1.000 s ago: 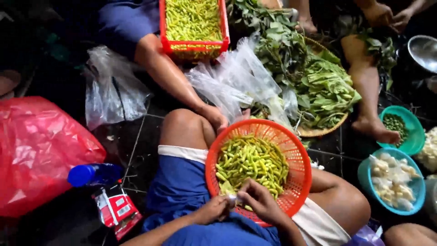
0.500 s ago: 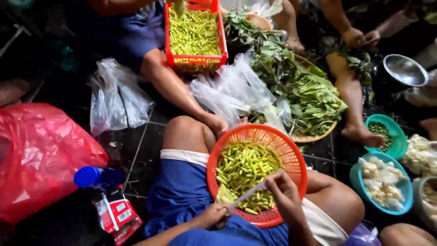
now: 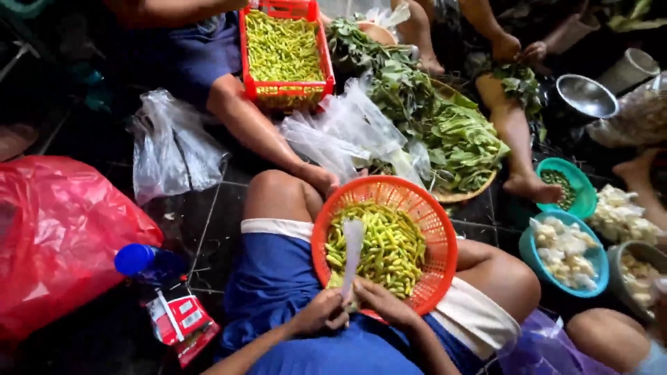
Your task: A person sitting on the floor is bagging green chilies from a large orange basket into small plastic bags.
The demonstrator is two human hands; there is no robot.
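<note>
I see left hand (image 3: pixel 325 314) and right hand (image 3: pixel 381 304) both pinching a blurred pale knife (image 3: pixel 351 251) pointing twelve o'clock over the orange basket (image 3: pixel 439 229) of green chillies (image 3: pixel 386 244).

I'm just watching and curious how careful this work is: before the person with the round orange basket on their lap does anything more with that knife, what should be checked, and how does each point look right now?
1. Knife held by both hands: ok; left hand and right hand meet at its lower end.
2. Blade pointing away from the body: ok, it lies over the green chillies.
3. Orange basket steady on the lap: ok, it rests between the knees.
4. Fingers clear of the edge: cannot tell, the blade is blurred.
5. Neighbour's foot clear of the basket: not ok, it sits right at the rim.
</note>
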